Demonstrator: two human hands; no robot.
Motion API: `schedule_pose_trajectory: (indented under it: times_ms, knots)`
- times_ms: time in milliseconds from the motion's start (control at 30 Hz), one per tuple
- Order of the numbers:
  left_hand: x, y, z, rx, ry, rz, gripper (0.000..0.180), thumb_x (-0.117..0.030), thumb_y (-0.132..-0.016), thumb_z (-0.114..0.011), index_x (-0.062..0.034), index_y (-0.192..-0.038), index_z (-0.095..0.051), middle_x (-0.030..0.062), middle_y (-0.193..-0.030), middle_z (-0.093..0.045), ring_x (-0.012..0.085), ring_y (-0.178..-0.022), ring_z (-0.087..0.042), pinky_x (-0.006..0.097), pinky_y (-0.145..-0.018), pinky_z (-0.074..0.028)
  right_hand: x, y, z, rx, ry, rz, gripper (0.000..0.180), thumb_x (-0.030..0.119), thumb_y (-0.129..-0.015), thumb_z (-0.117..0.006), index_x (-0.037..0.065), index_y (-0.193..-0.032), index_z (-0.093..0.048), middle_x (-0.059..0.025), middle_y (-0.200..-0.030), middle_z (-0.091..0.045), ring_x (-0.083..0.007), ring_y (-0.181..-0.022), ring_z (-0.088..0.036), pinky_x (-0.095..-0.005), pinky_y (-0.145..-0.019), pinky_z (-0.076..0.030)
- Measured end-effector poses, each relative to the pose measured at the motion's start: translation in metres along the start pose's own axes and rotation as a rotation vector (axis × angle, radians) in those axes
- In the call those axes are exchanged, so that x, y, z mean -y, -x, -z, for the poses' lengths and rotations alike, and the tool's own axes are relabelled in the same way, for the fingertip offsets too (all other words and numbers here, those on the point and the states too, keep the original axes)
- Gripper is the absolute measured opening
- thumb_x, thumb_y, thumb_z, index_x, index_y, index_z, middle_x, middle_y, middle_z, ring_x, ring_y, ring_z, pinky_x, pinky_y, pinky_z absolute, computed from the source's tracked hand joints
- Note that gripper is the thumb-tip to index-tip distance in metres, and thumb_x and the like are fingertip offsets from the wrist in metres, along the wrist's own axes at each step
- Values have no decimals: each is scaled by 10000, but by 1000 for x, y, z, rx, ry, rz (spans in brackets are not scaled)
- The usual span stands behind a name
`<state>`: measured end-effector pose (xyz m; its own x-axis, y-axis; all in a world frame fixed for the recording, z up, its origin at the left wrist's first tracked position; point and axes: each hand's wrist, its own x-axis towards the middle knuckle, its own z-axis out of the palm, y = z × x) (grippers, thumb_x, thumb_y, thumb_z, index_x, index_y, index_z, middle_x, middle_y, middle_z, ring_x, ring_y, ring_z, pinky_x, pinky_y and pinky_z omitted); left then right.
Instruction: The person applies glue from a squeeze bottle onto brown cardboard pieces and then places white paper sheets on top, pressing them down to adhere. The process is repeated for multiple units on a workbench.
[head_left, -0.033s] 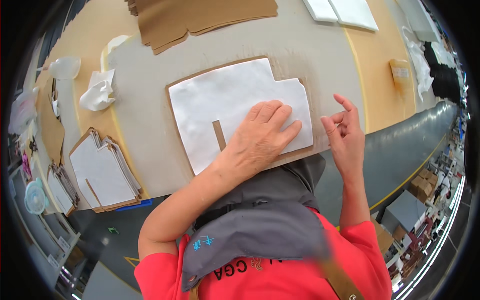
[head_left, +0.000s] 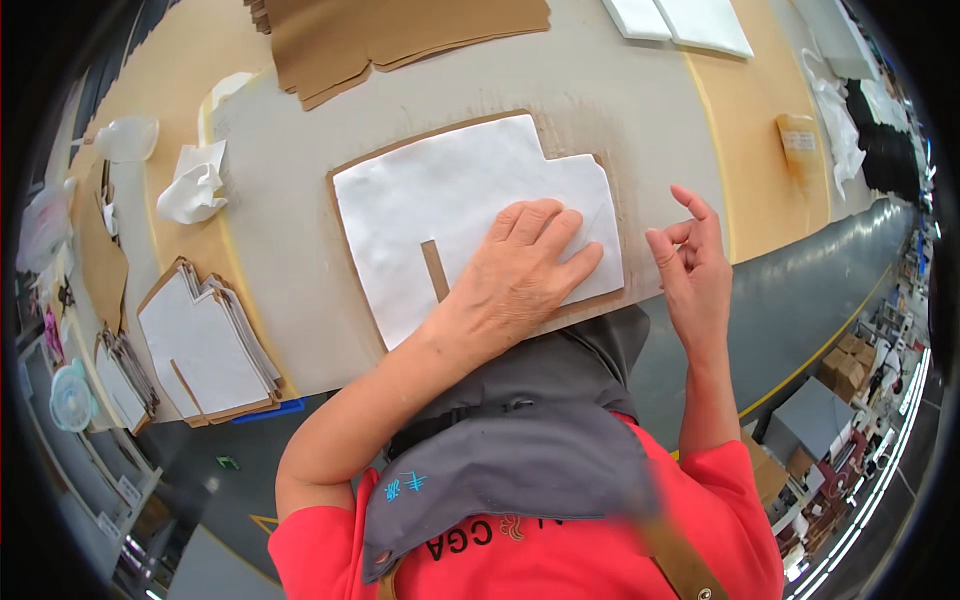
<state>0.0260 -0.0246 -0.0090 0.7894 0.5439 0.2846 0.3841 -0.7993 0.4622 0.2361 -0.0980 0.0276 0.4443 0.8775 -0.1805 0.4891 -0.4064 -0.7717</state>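
My left hand point(head_left: 525, 262) lies palm down on a white sheet point(head_left: 430, 190), its fingers stretched out and a little apart. The sheet has a stepped corner and a narrow slot. Beneath it lies a brown piece point(head_left: 331, 200) of nearly the same outline, which shows as a thin border and through the slot. To the right of the sheet, past its edge, my right hand point(head_left: 697, 262) hovers near the front of the table. Its index finger is extended, the thumb stands apart, and the other fingers are loosely bent. Nothing shows between them.
Brown sheets point(head_left: 400, 35) lie stacked at the far side of the table point(head_left: 270, 200). White pads point(head_left: 700, 22) are at the far right. Layered white-and-brown pieces point(head_left: 200, 335) and crumpled white paper point(head_left: 193, 195) sit on the left. A yellowish packet point(head_left: 799, 145) lies on the right.
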Motion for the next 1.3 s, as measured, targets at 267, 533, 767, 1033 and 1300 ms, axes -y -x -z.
schedule_pose_trajectory:
  times_ms: [267, 533, 767, 1033, 1300]
  knots:
    - [-13, 0, 4, -4, -136, -16, 399, -87, -797, -635, -181, -1182, -688, 91, -1303, -531, 293, -1291, -472, 435, -1065, -389, 0, 11, 0, -19, -33, 154, 456, 156, -919, -751, 63, -1338, -595, -28, -961, -627, -104, -736, -548, -249, -664, -477]
    - [15, 82, 71, -83, -115, 206, 529, 87, -737, -599, -124, -1211, -704, 72, -1237, -612, 286, -1191, -580, 403, -1015, -455, 7, 35, -30, 271, 305, 861, 488, 241, -793, -823, 110, -1240, -678, -54, -1280, -623, -282, -1168, -568, -399, -979, -460]
    - [2, 141, 76, 9, -88, 234, 494, 108, -741, -582, -102, -1169, -712, 75, -1157, -598, 289, -1131, -593, 404, -968, -494, 3, 39, -28, 346, 459, 991, 510, 262, -775, -816, 113, -1240, -666, -33, -1288, -605, -249, -1183, -554, -403, -1012, -425]
    - [0, 146, 72, -110, -126, 210, 502, 113, -780, -578, -115, -1211, -696, 101, -1186, -581, 295, -1178, -579, 410, -988, -489, 5, 38, -23, 266, 476, 1014, 507, 393, -879, -734, 92, -1277, -641, -50, -1326, -600, -249, -1224, -549, -462, -1093, -375]
    - [47, 61, 46, -274, -181, 274, 449, -30, -905, -583, 27, -1349, -560, 186, -1367, -555, 372, -1333, -501, 490, -1123, -395, 63, -18, -95, 232, 534, 977, 708, 533, -941, -604, 40, -1439, -504, -108, -1524, -464, -277, -1417, -416, -517, -1179, -265]
